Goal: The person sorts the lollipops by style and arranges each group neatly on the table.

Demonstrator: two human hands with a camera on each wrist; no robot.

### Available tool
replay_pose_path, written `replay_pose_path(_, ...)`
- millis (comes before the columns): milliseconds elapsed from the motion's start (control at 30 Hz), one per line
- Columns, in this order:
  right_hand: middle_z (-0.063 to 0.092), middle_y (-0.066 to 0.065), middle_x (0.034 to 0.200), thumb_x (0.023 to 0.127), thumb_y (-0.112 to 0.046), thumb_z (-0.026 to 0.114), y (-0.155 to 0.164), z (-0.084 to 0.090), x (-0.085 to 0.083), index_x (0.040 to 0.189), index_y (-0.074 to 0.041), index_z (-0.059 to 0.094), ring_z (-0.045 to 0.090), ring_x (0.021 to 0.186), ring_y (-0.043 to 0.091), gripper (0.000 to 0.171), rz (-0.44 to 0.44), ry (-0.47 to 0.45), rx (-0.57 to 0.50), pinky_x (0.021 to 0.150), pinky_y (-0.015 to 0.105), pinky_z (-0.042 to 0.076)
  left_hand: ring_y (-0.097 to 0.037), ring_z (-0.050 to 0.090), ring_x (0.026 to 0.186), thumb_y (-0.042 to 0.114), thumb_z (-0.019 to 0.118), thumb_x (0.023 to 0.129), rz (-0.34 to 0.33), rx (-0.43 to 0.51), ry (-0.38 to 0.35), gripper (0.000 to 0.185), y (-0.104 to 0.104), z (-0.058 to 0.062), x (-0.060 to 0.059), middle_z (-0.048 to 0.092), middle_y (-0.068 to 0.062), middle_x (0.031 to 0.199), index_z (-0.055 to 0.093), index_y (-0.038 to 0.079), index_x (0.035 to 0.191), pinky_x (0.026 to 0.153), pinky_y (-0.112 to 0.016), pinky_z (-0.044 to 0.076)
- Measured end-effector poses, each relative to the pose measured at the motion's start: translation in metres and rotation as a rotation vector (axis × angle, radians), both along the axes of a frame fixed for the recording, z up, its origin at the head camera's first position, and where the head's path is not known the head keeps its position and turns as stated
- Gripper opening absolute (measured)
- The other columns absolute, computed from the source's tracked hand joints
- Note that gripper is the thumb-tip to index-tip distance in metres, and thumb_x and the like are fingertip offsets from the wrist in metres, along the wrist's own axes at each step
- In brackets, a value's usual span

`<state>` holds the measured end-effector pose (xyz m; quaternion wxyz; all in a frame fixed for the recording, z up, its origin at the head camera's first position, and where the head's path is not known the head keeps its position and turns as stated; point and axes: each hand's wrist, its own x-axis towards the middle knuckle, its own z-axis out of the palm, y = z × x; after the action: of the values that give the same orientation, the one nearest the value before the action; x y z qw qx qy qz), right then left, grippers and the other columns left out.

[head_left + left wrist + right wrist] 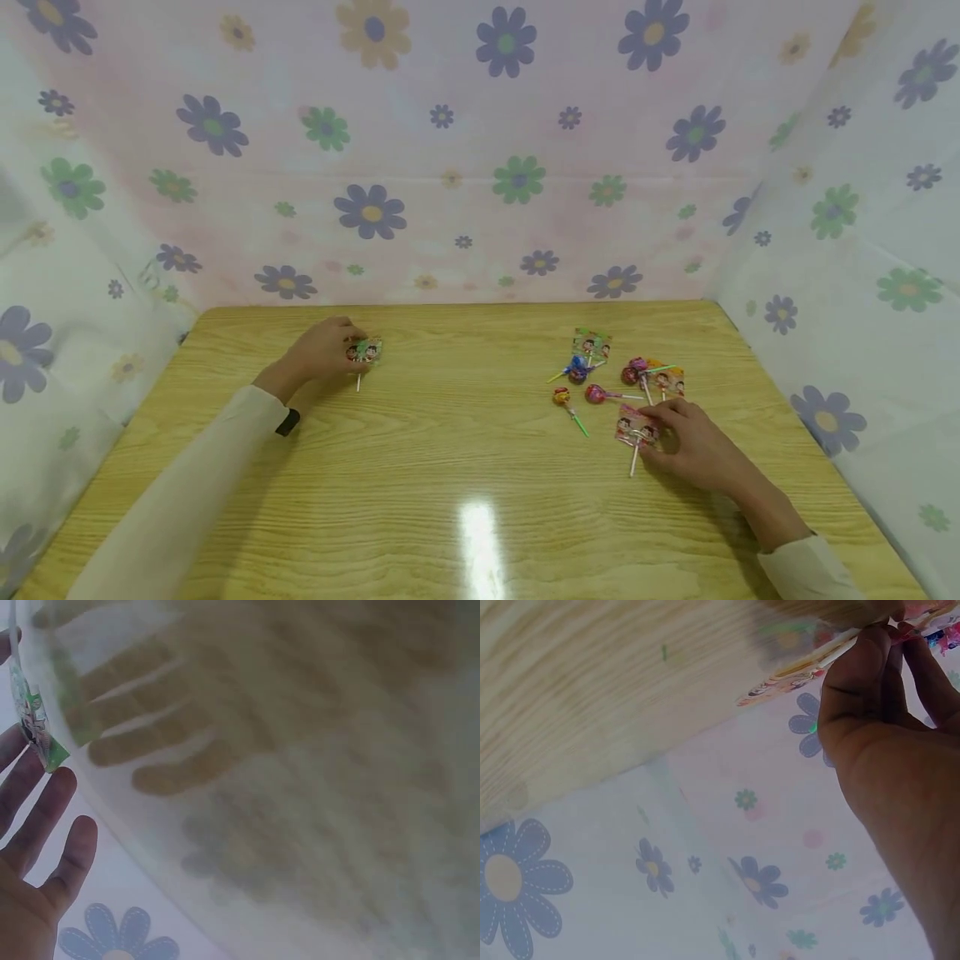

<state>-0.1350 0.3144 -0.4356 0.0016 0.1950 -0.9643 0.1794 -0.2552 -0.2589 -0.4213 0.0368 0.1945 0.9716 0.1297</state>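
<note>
Toward the back left of the table, my left hand (322, 348) holds a flat, clear-and-green packaged lollipop (367, 350) between thumb and fingers, its white stick pointing toward me. The same green packet (36, 727) shows edge-on by the fingertips in the left wrist view. On the right, my right hand (693, 442) pinches the edge of a pink packaged lollipop (636, 427) with a white stick. Just beyond it lie an orange packet (669, 382), a dark red round lollipop (636, 371) and a pink-red one (596, 394).
Farther back are another green packet (592, 344) and a blue round lollipop (577, 368). A yellow-red lollipop (562, 397) with a green stick lies left of the pink packet. Flowered cloth (450, 208) walls the wooden table (420, 467) at the back and sides.
</note>
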Motion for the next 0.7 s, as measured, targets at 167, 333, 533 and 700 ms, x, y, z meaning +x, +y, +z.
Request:
replay_pose_path(167,0.056,0.018,0.123,0.086,-0.03,0.078,0.0,0.0,0.0,0.132,-0.002,0.061,0.053,0.113,0.04,0.056,0.019,0.011,-0.014,0.089,0.06,0.047,-0.036,0.057,0.108,0.038,0.077,0.087,-0.003,0.035,-0.023,0.059,-0.006,-0.003,0.005,0.058,-0.019,0.123,0.063,0.002,0.132,0.09,-0.053,0.05)
replay_pose_path(333,0.055,0.018,0.125,0.085,-0.033,0.079,0.0,0.0,0.0,0.133,-0.002,0.06,0.052,0.113,0.039,0.06,0.03,0.007,-0.026,0.087,0.058,0.047,-0.039,0.053,0.119,0.04,0.074,0.089,0.0,0.054,-0.042,0.063,-0.011,-0.008,0.008,0.055,-0.02,0.129,0.058,0.003,0.138,0.098,-0.056,0.047)
replay_pose_path(533,0.055,0.017,0.125,0.086,-0.034,0.078,0.0,-0.001,-0.001,0.132,-0.002,0.061,0.052,0.113,0.039,0.059,0.024,0.005,-0.019,0.089,0.059,0.046,-0.04,0.052,0.119,0.038,0.072,0.091,-0.028,0.106,-0.035,0.06,-0.013,-0.009,0.014,0.055,-0.02,0.128,0.059,0.0,0.136,0.097,-0.056,0.047)
replay_pose_path(700,0.056,0.015,0.121,0.085,-0.034,0.079,-0.002,-0.001,-0.001,0.13,-0.003,0.063,0.054,0.108,0.033,0.057,0.012,0.003,-0.007,0.087,0.055,0.048,-0.041,0.052,0.119,0.032,0.07,0.093,-0.044,0.109,-0.018,0.054,-0.014,-0.01,0.015,0.055,-0.022,0.129,0.061,-0.003,0.133,0.095,-0.057,0.047)
